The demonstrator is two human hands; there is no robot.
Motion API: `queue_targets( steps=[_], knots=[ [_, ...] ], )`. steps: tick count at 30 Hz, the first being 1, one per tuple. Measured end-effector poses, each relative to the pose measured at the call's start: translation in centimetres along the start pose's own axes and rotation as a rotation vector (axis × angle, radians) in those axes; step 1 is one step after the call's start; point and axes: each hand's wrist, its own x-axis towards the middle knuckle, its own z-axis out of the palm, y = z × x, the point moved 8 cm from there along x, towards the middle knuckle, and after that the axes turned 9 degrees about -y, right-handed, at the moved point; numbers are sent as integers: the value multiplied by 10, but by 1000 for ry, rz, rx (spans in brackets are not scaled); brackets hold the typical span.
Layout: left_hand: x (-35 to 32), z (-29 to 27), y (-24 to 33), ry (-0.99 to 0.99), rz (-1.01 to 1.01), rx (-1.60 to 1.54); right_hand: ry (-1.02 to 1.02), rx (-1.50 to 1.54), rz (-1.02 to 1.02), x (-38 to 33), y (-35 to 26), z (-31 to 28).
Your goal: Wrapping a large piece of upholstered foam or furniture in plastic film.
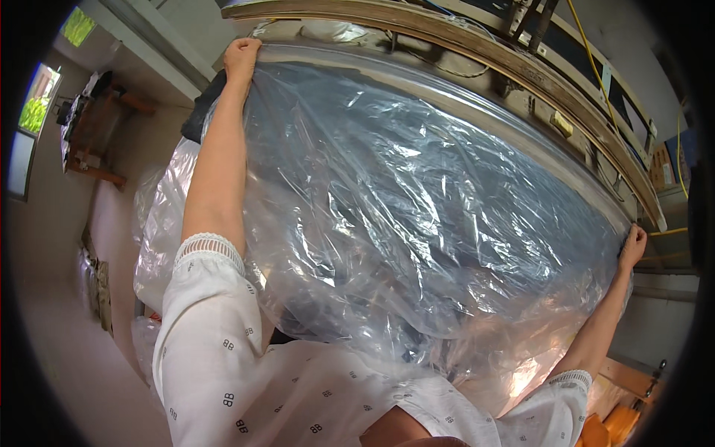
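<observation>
A large, crinkled clear plastic bag (417,186) stretches across the middle of the view, with broad dark blue-grey material showing through it. Its far edge is pulled taut between my two hands. My left hand (242,59) is closed, pinching the far left corner of the plastic. At the far right corner, my right hand (633,246) is closed on the same edge. Both arms reach out wide. Loose folds of the plastic hang toward my body and past my left arm. Whatever lies under the lower folds is hard to make out.
Just beyond the plastic's edge runs a long wooden bar (477,56), part of a frame with cables. A yellow hose (592,63) hangs at the upper right. A wooden rack (97,141) stands by the left wall, and orange material (614,428) lies at the lower right.
</observation>
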Motion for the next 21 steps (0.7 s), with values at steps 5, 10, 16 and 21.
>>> queue_targets(
  steps=[5,10,16,21],
  knots=[
    [10,6,-11,-46,-138,61,108,-319,-15,1,12,-20],
    [10,-13,-34,-27,-151,-469,141,-170,97,3,15,-14],
    [8,-22,-17,189,-92,-148,75,-150,46,-1,-2,-25],
    [25,26,-44,-178,-295,413,129,-262,61,-19,-23,-37]
  ],
)
